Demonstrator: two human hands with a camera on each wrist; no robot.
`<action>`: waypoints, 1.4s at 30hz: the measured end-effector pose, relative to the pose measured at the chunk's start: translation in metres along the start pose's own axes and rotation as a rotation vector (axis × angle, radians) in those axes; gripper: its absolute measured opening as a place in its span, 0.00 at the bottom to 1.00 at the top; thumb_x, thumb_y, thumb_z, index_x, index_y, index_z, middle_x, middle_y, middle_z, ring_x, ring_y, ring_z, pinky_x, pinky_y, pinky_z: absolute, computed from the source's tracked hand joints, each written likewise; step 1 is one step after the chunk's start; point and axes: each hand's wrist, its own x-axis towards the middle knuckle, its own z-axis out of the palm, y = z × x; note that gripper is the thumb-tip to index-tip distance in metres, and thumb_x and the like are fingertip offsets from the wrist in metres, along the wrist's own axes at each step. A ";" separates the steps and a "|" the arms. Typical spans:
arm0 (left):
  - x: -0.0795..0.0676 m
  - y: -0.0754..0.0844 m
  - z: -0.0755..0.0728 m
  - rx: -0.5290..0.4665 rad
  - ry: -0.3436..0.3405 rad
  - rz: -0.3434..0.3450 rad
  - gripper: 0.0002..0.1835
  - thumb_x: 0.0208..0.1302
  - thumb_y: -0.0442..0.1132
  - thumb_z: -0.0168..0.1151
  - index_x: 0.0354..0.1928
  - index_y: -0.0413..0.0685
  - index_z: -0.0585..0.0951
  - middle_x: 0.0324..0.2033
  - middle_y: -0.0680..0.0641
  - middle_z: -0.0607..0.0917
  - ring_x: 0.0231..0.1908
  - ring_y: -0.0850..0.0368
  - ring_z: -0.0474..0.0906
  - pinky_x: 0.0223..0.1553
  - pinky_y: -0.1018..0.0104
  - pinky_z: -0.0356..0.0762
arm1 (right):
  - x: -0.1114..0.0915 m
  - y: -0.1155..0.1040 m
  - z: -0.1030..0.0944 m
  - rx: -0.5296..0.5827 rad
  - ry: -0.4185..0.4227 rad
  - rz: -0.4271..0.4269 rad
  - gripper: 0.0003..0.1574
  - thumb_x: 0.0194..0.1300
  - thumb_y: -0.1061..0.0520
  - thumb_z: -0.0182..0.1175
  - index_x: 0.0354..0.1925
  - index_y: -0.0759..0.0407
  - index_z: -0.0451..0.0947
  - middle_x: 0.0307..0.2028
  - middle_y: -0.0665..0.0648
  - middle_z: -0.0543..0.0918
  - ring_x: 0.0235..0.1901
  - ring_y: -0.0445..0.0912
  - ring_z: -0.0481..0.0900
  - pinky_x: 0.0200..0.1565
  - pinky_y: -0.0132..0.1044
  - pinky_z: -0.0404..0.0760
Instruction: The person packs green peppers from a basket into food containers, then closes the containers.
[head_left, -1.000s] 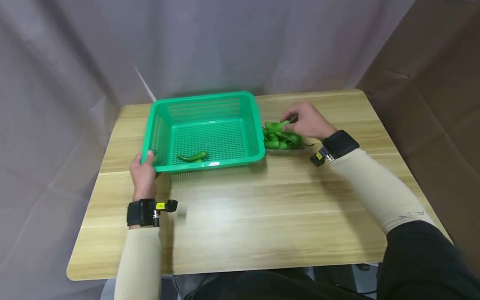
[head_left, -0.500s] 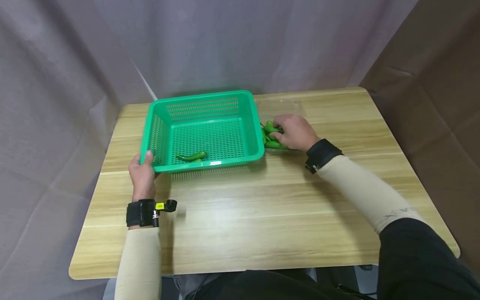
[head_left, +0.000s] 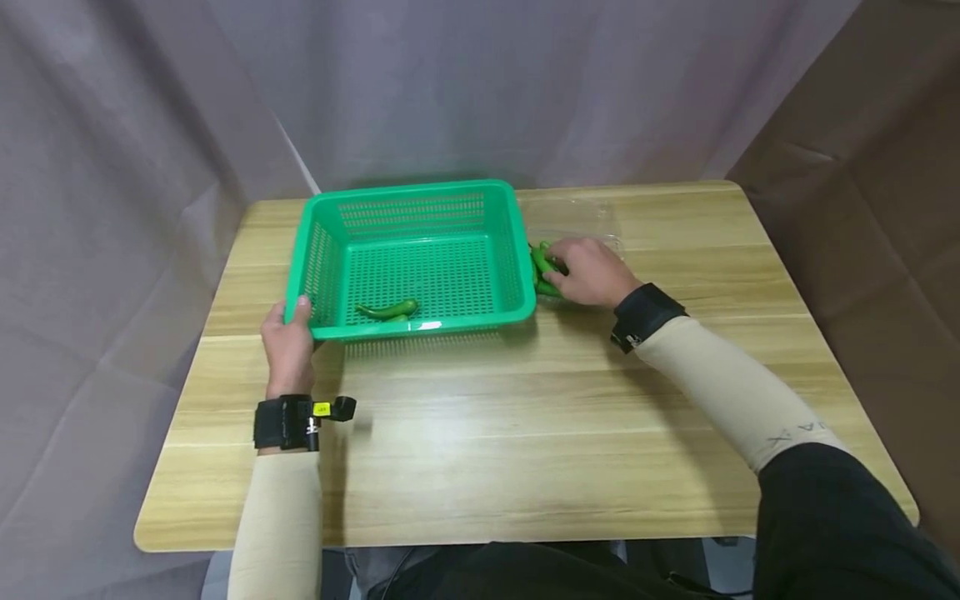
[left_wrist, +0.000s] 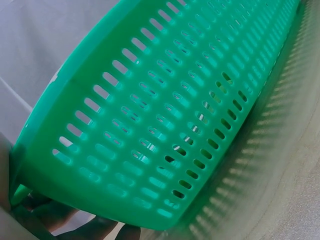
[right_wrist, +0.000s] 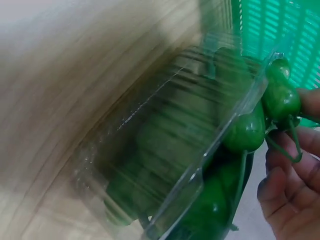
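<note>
A green slotted plastic basket [head_left: 420, 335] stands on the table, its near left corner gripped by my left hand [head_left: 288, 348], thumb over the rim. In the left wrist view, fingers [left_wrist: 50, 215] curl under the basket's rim. Inside lie green chili peppers [head_left: 386, 311] near the front wall. My right hand [head_left: 592, 271] reaches to the clear plastic box [head_left: 573, 218] right of the basket. There its thumb and fingers pinch a green chili pepper [right_wrist: 281, 97] at the box's edge. Several more peppers [right_wrist: 210, 205] fill the box; the hand hides part of them in the head view.
The wooden table [head_left: 480, 450] runs forward and to both sides of the basket. A grey curtain [head_left: 450, 92] hangs behind it, and a brown cloth [head_left: 862, 208] closes off the right side.
My right hand has come down and slightly left onto the peppers, and the one it raised earlier is lowered back among them. The left hand keeps its hold on the basket.
</note>
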 end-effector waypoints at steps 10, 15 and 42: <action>0.001 -0.001 0.002 0.031 0.011 0.025 0.25 0.81 0.49 0.51 0.70 0.42 0.74 0.60 0.48 0.78 0.63 0.54 0.75 0.70 0.56 0.75 | 0.004 -0.005 -0.001 -0.023 -0.012 0.057 0.19 0.72 0.53 0.66 0.26 0.57 0.74 0.24 0.53 0.70 0.26 0.49 0.68 0.28 0.38 0.62; 0.003 -0.003 0.001 0.027 0.002 0.022 0.26 0.81 0.49 0.51 0.71 0.41 0.73 0.62 0.46 0.78 0.64 0.52 0.76 0.70 0.55 0.76 | 0.006 -0.005 -0.004 -0.030 -0.026 0.102 0.16 0.71 0.50 0.66 0.41 0.64 0.87 0.33 0.61 0.87 0.30 0.51 0.79 0.31 0.40 0.72; 0.003 -0.002 -0.001 0.027 0.001 0.033 0.25 0.81 0.49 0.51 0.70 0.40 0.74 0.63 0.46 0.77 0.66 0.53 0.73 0.72 0.56 0.73 | 0.021 0.002 -0.056 0.198 -0.158 0.167 0.25 0.82 0.52 0.50 0.67 0.64 0.78 0.58 0.69 0.85 0.51 0.59 0.83 0.52 0.54 0.80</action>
